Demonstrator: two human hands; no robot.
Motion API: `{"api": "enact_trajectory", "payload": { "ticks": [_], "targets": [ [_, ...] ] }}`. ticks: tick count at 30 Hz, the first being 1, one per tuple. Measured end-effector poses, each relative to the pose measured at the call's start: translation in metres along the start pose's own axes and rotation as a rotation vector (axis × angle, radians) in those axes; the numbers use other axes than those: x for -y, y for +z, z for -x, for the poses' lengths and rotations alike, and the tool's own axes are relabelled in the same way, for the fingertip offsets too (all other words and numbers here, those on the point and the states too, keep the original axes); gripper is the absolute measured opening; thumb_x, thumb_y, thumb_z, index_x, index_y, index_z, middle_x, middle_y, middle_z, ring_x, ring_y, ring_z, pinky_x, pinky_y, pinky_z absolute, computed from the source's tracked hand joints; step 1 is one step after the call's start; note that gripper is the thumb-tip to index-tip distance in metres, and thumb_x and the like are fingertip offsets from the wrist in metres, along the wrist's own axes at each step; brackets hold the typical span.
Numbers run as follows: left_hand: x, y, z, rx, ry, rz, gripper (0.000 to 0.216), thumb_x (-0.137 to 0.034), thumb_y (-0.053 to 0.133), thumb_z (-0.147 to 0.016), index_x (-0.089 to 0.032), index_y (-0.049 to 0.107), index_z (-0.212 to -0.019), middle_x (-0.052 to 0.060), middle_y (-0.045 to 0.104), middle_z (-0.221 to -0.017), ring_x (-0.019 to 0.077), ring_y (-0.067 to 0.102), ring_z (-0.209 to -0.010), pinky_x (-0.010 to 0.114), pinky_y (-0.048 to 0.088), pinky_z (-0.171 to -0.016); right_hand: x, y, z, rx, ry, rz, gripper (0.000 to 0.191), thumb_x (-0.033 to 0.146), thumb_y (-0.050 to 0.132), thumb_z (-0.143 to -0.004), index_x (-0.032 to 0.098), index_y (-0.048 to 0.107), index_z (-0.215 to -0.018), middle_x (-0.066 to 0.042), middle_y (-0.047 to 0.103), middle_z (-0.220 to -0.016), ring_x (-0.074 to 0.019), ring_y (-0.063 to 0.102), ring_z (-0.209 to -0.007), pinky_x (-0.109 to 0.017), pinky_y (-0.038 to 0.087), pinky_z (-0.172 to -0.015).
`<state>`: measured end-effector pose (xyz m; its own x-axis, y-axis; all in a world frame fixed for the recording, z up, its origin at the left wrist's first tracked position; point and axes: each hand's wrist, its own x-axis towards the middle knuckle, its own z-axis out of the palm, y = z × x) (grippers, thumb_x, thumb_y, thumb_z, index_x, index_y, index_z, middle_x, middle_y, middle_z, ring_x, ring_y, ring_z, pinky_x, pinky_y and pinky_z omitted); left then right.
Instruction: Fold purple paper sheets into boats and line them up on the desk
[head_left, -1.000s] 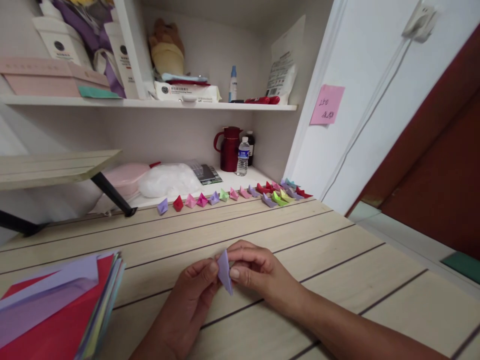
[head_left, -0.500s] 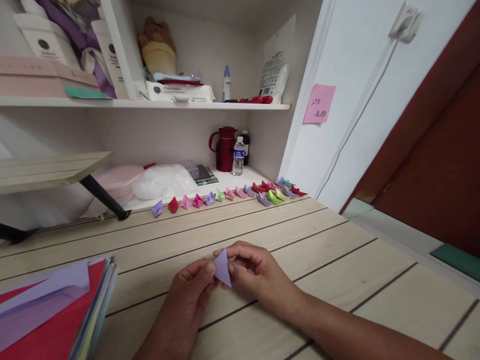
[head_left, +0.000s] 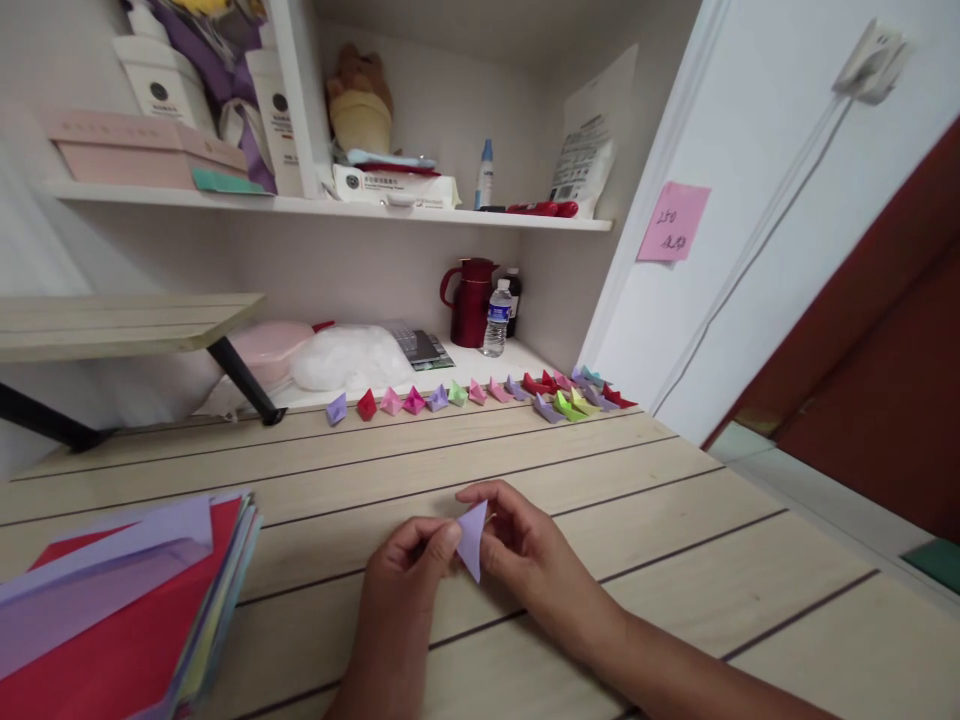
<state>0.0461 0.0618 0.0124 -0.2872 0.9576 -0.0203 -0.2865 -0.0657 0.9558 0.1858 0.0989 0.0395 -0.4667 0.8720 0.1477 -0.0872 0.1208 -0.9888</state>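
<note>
A small folded piece of lilac paper (head_left: 472, 540), triangular in outline, is held up over the wooden table (head_left: 675, 560). My left hand (head_left: 412, 570) pinches its left edge between thumb and fingers. On its other side my right hand (head_left: 529, 555) is curled, thumb and fingers closed at the paper's right edge; part of those fingertips is hidden behind the fold. Along the table's far edge stands a row of small folded paper boats (head_left: 413, 400) in several colours, with a denser cluster of boats (head_left: 574, 402) at the right end.
At the left lies a stack of coloured paper (head_left: 142, 610), red and lilac on top. Behind it a small wooden stand (head_left: 135, 325) rests on black legs. A dark red jug (head_left: 472, 300) and a water bottle (head_left: 496, 320) stand in the lower shelf space, near a white plastic bag (head_left: 352, 358).
The whole view has shifted, so things appear farther right. Both hands still hold the lilac paper, which has turned slightly; the right fingers have moved a little around its edge.
</note>
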Motion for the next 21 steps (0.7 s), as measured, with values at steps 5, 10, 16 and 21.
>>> {"api": "enact_trajectory", "payload": {
  "ticks": [5, 10, 16, 21],
  "targets": [
    [0.005, 0.004, -0.002, 0.056, 0.039, 0.027, 0.028, -0.047, 0.078, -0.071, -0.020, 0.069, -0.067, -0.002, 0.061, -0.054, 0.0135, 0.053, -0.054, 0.028, 0.040, -0.061, -0.002, 0.002, -0.002, 0.039, 0.033, -0.177, 0.038, 0.049, 0.075, -0.080, 0.022, 0.048, -0.085, 0.006, 0.057, -0.066, -0.0119, 0.057, -0.057, -0.024, 0.045, -0.059],
    [0.012, -0.003, -0.008, 0.046, 0.086, 0.041, 0.029, -0.047, 0.081, -0.066, -0.020, 0.071, -0.065, 0.003, 0.067, -0.082, 0.0167, 0.059, -0.075, 0.029, 0.045, -0.072, -0.005, 0.002, 0.000, 0.005, -0.017, -0.089, 0.032, 0.044, 0.071, -0.084, 0.022, 0.049, -0.082, 0.006, 0.056, -0.066, -0.0110, 0.055, -0.056, -0.023, 0.045, -0.057],
    [0.008, -0.003, -0.006, 0.117, 0.050, 0.040, 0.037, -0.054, 0.075, -0.073, -0.020, 0.077, -0.088, 0.009, 0.073, -0.100, 0.0252, 0.062, -0.101, 0.036, 0.044, -0.095, -0.002, -0.001, 0.004, -0.114, -0.152, 0.194, 0.016, 0.023, 0.061, -0.085, 0.022, 0.048, -0.077, 0.005, 0.050, -0.066, -0.0115, 0.047, -0.061, -0.022, 0.040, -0.058],
    [0.004, 0.004, 0.004, 0.254, -0.005, 0.054, 0.058, -0.053, 0.077, -0.072, -0.022, 0.067, -0.120, 0.012, 0.072, -0.116, 0.0293, 0.063, -0.111, 0.043, 0.043, -0.101, -0.002, -0.006, 0.000, -0.207, -0.201, 0.321, 0.015, 0.023, 0.059, -0.085, 0.023, 0.047, -0.078, 0.006, 0.047, -0.065, -0.0124, 0.047, -0.061, -0.023, 0.040, -0.059]
  ]
}}
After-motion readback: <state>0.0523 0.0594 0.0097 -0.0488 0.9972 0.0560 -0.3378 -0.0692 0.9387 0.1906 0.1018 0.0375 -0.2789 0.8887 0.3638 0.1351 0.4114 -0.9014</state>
